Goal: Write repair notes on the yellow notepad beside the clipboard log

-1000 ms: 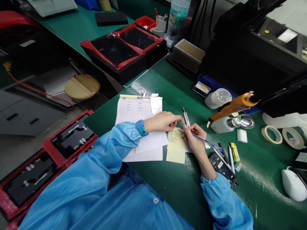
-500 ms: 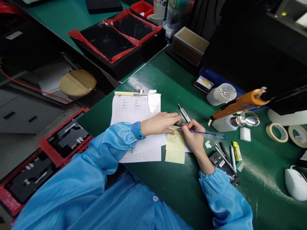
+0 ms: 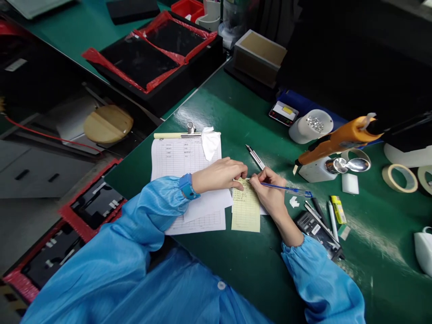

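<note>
In the head view my right hand (image 3: 271, 194) grips a blue ballpoint pen (image 3: 286, 188), its tip at the upper part of a yellow lined note sheet (image 3: 246, 217) with handwriting on it. My left hand (image 3: 221, 175) rests at the sheet's upper left, empty, fingers bent and thumb held apart from them. Under my left wrist lie a blank white paper (image 3: 205, 208) and a clipboard (image 3: 170, 135) holding a printed table form (image 3: 165, 166). A crumpled white tissue (image 3: 209, 143) covers part of the clip. Another pen (image 3: 255, 157) lies just beyond my hands.
To the right stand a white cup (image 3: 311, 127), an orange electric screwdriver (image 3: 337, 140), a spoon (image 3: 357, 165) and a tape roll (image 3: 400, 178). A black device (image 3: 319, 234) lies by my right forearm. A black box with red wrap (image 3: 182, 74) sits at the back left.
My left fingers have drawn back and bent more, off the paper's top edge. The pen stays in my right hand, near the sheet's top. The whole view has shifted slightly.
</note>
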`<state>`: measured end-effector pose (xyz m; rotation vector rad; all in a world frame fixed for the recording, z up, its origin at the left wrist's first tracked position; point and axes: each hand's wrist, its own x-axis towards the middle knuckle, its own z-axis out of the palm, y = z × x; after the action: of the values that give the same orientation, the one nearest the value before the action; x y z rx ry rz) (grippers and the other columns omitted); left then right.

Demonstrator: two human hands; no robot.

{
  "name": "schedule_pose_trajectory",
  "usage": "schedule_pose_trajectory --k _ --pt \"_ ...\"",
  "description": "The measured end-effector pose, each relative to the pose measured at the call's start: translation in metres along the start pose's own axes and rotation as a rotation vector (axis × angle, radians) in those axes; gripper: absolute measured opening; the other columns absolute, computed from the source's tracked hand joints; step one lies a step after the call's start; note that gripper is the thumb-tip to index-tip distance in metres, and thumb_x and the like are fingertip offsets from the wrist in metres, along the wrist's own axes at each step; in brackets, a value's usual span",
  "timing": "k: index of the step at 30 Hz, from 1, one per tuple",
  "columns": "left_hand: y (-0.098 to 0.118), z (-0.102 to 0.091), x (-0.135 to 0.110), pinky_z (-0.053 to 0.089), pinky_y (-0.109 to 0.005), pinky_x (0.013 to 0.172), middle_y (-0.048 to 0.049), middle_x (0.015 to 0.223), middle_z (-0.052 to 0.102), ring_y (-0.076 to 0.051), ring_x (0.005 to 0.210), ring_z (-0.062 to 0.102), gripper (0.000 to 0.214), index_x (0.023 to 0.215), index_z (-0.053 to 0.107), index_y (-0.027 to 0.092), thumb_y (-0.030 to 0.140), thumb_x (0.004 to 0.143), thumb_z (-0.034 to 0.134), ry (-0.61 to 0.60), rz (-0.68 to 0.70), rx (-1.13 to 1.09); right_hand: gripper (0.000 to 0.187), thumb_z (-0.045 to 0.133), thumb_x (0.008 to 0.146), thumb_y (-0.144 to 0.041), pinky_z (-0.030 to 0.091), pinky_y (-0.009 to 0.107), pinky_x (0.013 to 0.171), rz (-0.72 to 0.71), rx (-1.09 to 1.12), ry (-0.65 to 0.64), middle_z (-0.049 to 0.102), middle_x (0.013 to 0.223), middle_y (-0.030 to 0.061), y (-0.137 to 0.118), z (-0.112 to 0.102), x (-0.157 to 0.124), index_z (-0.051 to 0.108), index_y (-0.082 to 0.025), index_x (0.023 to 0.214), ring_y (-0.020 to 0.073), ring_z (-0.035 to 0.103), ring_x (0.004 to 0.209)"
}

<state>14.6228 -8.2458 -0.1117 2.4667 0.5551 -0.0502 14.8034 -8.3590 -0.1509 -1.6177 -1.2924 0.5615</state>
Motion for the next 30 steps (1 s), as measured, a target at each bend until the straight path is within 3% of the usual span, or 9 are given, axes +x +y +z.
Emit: schedule_pose_trajectory --k 6,11,22,30 --pt "-0.002 0.0 0.0 0.039 -0.032 0.078 0.0017 0.089 0.068 -0.019 0.078 0.063 0.023 0.101 0.066 0.021 0.03 0.097 0.087 0.009 0.027 -0.028 0.035 0.068 0.085 -0.037 0.037 0.029 0.057 0.009 0.022 0.011 0.051 0.057 -0.0038 0.002 0.001 -0.001 0.042 -0.027 0.063 0.0134 0.045 0.055" --pt "0.0 -0.003 0.001 0.037 -0.031 0.072 0.0018 0.088 0.067 -0.018 0.075 0.062 0.024 0.097 0.065 0.021 0.027 0.095 0.089 -0.004 -0.009 -0.062 0.035 0.067 0.084 -0.036 0.034 0.029 0.055 -0.003 0.016 -0.008 0.049 0.056 -0.0042 0.001 0.002 -0.001 0.042 -0.027 0.062 0.0124 0.041 0.054" --pt "0.0 -0.002 -0.001 0.039 -0.031 0.075 0.0017 0.09 0.068 -0.018 0.077 0.062 0.023 0.104 0.066 0.021 0.026 0.097 0.088 0.01 0.016 -0.048 0.035 0.067 0.084 -0.034 0.036 0.029 0.055 -0.032 0.036 0.031 0.049 0.055 -0.0046 0.002 0.002 0.0 0.041 -0.027 0.062 0.012 0.043 0.052" --pt "0.008 -0.008 0.0 0.037 -0.03 0.074 0.0012 0.092 0.066 -0.019 0.083 0.062 0.024 0.102 0.064 0.02 0.026 0.098 0.087 -0.055 -0.043 -0.052 0.034 0.065 0.084 -0.034 0.033 0.027 0.053 -0.047 0.002 0.019 0.046 0.055 -0.0053 0.003 0.001 0.0 0.039 -0.026 0.062 0.011 0.04 0.052"
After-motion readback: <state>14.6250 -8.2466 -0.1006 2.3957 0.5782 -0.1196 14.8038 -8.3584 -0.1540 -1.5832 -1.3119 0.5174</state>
